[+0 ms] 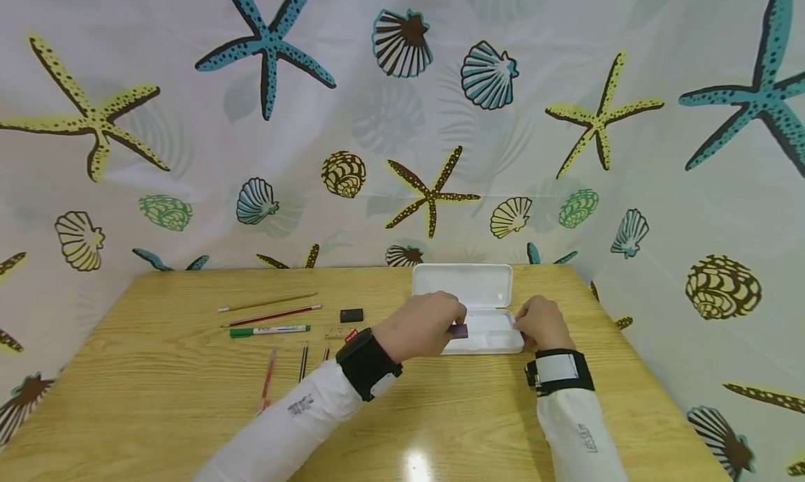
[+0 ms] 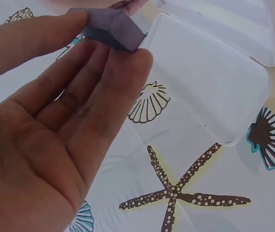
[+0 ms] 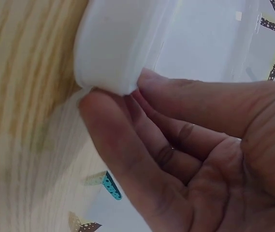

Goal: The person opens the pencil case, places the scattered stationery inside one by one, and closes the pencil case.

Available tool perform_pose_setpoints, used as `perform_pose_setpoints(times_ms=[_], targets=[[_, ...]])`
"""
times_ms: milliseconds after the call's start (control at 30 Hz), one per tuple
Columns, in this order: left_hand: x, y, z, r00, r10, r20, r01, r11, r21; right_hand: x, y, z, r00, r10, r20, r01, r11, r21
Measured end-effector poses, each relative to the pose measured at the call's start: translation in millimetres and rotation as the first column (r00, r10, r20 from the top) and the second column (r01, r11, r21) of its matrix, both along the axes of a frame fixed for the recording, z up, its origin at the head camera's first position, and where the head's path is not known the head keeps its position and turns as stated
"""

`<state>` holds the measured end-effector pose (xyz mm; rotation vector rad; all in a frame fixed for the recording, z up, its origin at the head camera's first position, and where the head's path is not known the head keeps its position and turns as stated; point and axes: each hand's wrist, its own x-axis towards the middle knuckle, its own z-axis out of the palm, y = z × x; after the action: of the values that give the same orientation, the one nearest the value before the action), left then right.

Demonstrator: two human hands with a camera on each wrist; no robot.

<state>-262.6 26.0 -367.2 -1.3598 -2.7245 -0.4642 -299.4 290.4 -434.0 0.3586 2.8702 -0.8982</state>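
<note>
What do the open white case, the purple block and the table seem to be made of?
White case: probably plastic, smooth, with rounded, moulded-looking corners. Purple block: perhaps rubber; dull, even faces, though uncertain. Table: wood or wood-look laminate; grain shows, and a bright reflection suggests gloss.

A small purple block (image 1: 458,331), with flat faces and crisp edges, was pinched between the thumb and fingertips of the left hand (image 1: 424,325), over the tray of a white case (image 1: 503,321). The case sat on the table towards one o'clock, its lid (image 1: 462,285) open at the tray's twelve o'clock side. The right hand (image 1: 546,321) gripped the tray's end at three o'clock.
</note>
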Motion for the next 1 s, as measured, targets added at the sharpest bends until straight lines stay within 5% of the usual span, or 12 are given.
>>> perform_pose_setpoints(times_ms=[433,1000], targets=[[-27.8,2,-28.0,0.996,0.084,0.042,-0.083,0.996,-0.030,0.6,1,-0.4,1.000,0.013,-0.024,-0.012,1.000,0.006],[-32.7,4,-60.3,0.991,0.114,0.076,-0.108,0.991,-0.075,0.7,0,-1.4,1.000,0.005,-0.016,-0.004,1.000,0.025]])
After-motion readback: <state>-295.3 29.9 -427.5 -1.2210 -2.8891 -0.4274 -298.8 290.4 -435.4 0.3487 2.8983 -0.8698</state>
